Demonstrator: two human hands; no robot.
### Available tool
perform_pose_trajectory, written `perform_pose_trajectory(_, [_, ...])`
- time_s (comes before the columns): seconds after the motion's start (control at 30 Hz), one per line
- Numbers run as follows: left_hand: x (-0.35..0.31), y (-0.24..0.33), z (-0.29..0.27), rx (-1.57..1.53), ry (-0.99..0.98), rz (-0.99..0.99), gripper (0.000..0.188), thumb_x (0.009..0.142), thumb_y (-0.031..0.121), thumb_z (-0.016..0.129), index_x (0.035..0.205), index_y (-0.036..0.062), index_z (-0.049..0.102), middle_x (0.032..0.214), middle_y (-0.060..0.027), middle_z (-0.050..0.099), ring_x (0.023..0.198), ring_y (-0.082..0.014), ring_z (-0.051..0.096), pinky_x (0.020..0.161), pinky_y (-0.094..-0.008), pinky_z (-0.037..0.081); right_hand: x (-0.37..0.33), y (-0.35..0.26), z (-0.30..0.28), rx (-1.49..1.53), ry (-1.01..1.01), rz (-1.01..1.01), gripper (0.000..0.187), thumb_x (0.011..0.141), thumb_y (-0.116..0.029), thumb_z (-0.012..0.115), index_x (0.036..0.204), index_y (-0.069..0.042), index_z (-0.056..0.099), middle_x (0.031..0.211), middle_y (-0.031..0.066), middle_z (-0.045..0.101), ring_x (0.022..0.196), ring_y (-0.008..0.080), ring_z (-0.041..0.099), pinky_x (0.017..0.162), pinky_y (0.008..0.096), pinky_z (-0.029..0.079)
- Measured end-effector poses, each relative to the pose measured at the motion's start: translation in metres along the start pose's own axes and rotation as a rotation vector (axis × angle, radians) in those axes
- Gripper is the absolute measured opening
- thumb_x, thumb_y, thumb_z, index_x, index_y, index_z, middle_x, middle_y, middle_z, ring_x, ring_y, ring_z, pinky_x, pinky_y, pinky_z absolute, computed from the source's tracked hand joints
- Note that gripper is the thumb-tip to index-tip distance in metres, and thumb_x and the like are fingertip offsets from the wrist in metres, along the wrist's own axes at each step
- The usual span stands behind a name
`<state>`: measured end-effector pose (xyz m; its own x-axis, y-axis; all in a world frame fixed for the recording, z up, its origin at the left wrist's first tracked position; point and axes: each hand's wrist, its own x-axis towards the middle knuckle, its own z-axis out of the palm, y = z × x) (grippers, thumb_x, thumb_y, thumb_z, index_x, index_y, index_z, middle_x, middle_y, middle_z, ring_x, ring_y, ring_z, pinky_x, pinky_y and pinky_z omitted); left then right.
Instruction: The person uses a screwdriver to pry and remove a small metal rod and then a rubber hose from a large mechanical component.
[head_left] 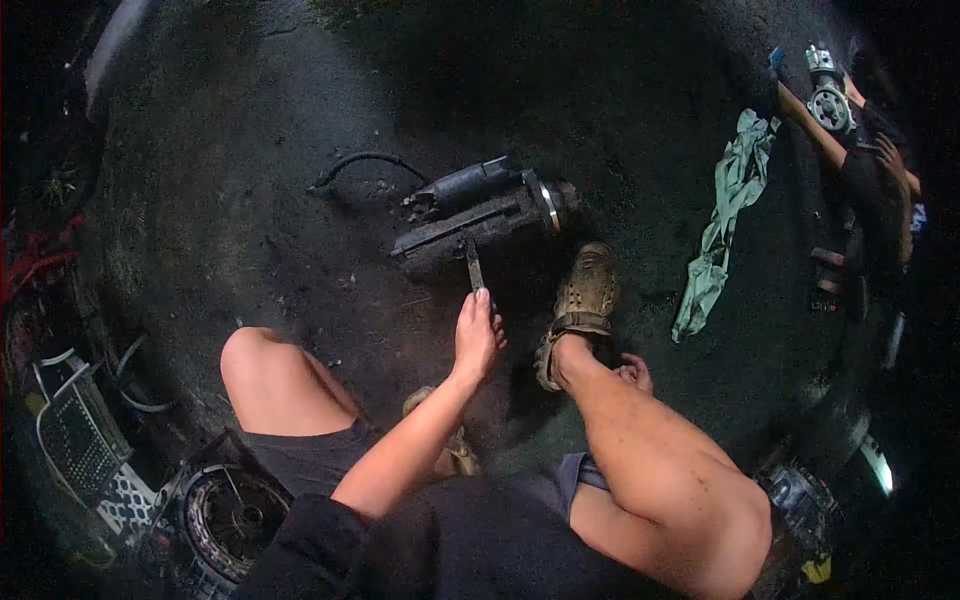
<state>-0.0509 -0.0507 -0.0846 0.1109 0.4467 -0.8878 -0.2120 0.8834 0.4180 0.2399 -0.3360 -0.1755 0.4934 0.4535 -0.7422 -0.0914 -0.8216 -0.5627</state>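
My left hand (480,340) is closed round the lower end of a narrow flat tool (475,268), whose exact kind I cannot make out. The tool's dark far end reaches the near side of a dark, greasy starter motor (470,210). The motor lies on the floor, with a smaller cylinder along its far side and a bright metal ring near its right end. A black cable (365,158) curves away from its left end. Beside my right shin, my right hand (635,372) shows only loosely bent fingers, apart, with nothing seen in them; the leg hides the rest.
A crumpled pale green cloth (725,225) lies on the dark floor at right. Beyond it sits another person (870,190) near a silver part with a pulley (828,90). A perforated metal chair (85,430) and a round ringed part (235,510) stand at lower left.
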Motion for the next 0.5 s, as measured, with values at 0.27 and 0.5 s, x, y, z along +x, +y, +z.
perform_pose_trajectory(0.27, [-0.002,0.011,0.012,0.043,-0.098,-0.041,0.032,0.106,0.048,0.05,0.094,0.0184,0.049,0.069,0.0051,0.042,0.054,-0.008,0.038,0.048,-0.0264,0.033,0.01,0.004,0.003,-0.007,-0.045,0.019,0.031,0.1,-0.008,0.059,0.13,-0.006,0.058,0.086,0.0061,0.071,0.072,0.0108,0.065,0.07,0.0286,0.055])
perform_pose_trajectory(0.5, [-0.035,0.028,-0.002,-0.158,-0.075,-0.138,0.035,0.107,0.047,0.048,0.096,0.0143,0.051,0.067,0.0018,0.043,0.053,-0.0112,0.038,0.051,-0.0289,0.034,0.015,0.022,-0.003,0.02,-0.03,-0.077,0.025,0.1,-0.008,0.057,0.125,-0.005,0.06,0.084,0.0053,0.07,0.075,0.0107,0.065,0.071,0.028,0.052])
